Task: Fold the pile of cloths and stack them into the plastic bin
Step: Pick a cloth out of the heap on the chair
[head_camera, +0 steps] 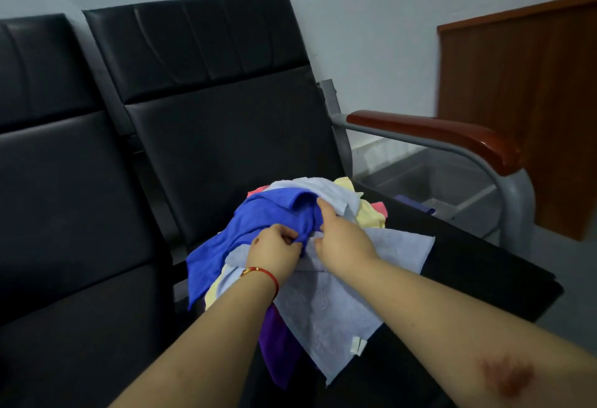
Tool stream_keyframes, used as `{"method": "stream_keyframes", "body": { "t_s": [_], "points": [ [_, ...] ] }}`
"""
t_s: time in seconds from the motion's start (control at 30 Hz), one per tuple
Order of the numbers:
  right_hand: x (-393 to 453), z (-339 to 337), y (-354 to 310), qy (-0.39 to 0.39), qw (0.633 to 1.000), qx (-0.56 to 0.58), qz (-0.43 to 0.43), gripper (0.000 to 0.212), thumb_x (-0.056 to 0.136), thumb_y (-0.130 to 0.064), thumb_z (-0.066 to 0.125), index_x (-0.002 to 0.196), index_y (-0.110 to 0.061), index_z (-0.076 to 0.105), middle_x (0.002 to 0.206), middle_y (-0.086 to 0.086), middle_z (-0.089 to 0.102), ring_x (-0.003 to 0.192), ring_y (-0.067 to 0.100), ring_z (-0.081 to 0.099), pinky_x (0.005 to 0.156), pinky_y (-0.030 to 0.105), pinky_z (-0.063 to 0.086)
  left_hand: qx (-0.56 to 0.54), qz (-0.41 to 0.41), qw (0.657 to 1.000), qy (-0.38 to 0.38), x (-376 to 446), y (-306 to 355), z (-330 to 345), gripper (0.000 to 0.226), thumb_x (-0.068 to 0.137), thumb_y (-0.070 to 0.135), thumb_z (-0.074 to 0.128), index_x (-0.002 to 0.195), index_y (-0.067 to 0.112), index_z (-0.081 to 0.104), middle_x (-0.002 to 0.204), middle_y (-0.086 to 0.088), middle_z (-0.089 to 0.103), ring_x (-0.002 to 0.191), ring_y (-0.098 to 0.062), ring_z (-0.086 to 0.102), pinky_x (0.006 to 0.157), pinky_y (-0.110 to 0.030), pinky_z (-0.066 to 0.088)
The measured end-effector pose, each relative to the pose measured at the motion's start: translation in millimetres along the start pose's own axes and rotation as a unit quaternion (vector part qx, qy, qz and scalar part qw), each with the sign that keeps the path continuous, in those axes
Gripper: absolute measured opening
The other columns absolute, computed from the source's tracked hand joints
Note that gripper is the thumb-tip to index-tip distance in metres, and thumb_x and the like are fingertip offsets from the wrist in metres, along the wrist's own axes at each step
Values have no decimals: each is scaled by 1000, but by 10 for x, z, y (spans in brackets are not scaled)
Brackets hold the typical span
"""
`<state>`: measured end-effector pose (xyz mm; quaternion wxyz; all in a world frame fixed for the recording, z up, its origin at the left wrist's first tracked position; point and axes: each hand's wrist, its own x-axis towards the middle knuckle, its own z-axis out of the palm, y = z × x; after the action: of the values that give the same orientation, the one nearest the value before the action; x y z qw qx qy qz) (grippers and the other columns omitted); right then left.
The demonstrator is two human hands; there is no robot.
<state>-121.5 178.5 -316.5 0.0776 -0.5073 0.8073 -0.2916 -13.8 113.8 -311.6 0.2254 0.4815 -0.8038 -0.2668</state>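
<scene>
Nearest: pale cloth [326, 307] spread flat over the seat's [484, 265] front edge, purple cloth [277, 340] hanging beneath it. Middle: pile [371, 214] on the seat, unfolded; left hand [274, 247] pinches the blue cloth [258, 223] with curled fingers, right hand [342, 239] touches it, its grip hidden. Far: bin [429, 188] beyond the armrest [429, 134], holding perhaps one dark item, so nearly all folding remains.
</scene>
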Motion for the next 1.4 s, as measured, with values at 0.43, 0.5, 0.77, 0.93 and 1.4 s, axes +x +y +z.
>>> {"method": "stream_keyframes", "body": {
  "t_s": [0.43,0.5,0.77,0.93,1.4],
  "points": [
    [-389,-315,-680,-15,995,-43,-88,27,94,-19,45,118,-17,56,116,6,60,104,26,57,70,30,36,-69,102,991,51,-503,165,-841,18,92,12,54,80,24,47,86,1,65,83,-19,62,78,-33,48],
    [-477,-393,-828,-16,995,-55,-76,24,94,-21,47,115,-14,57,116,5,59,104,26,56,70,29,35,-80,113,988,68,-640,206,-1054,20,93,10,52,80,25,45,83,0,65,80,-21,65,78,-36,50],
    [-880,-777,-1212,45,984,-169,-43,25,91,-14,52,114,-17,60,121,4,49,107,24,57,67,28,41,-102,108,972,184,-1249,328,-2053,11,97,16,45,88,23,45,85,4,60,81,-14,64,75,-34,50],
    [-1160,-898,-1477,50,990,-127,-45,25,90,-10,52,114,-12,54,117,8,55,95,26,57,65,30,39,-137,89,955,246,-1671,186,-2598,19,98,20,45,82,29,42,88,2,61,82,-15,65,77,-37,51],
    [-1878,250,-2004,-66,989,-50,-125,16,87,-15,51,93,-23,64,103,3,65,100,26,59,74,28,42,-126,-77,930,336,-2895,-1379,-3201,16,90,10,44,84,24,41,89,-5,59,74,-20,61,78,-37,49]
  ]
}}
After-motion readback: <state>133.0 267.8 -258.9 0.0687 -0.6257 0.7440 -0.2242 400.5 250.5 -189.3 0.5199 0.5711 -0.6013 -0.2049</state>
